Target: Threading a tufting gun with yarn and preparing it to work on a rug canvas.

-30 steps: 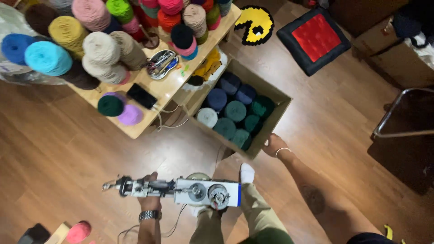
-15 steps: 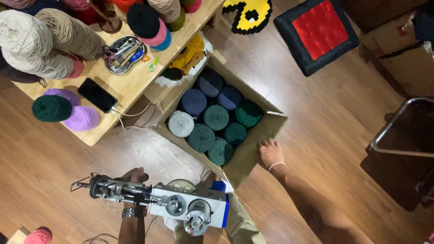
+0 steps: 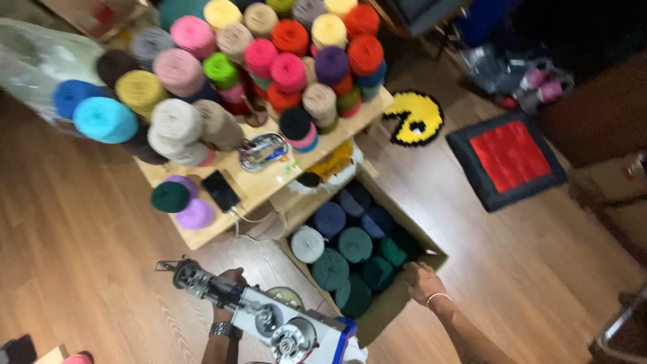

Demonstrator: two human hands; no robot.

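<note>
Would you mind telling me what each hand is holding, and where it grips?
The left hand grips the tufting machine near its narrow metal front. The right hand holds nothing; it rests on the cardboard box rim.

**What we count**

We count one tufting gun, one cardboard box holding about ten yarn cones, two rugs, one yellow and one red-and-black, and one dark phone.

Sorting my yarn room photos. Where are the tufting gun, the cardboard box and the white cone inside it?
tufting gun (image 3: 269,322), head view, white body
cardboard box (image 3: 394,307), head view, front wall
white cone (image 3: 307,243), head view, top
</note>
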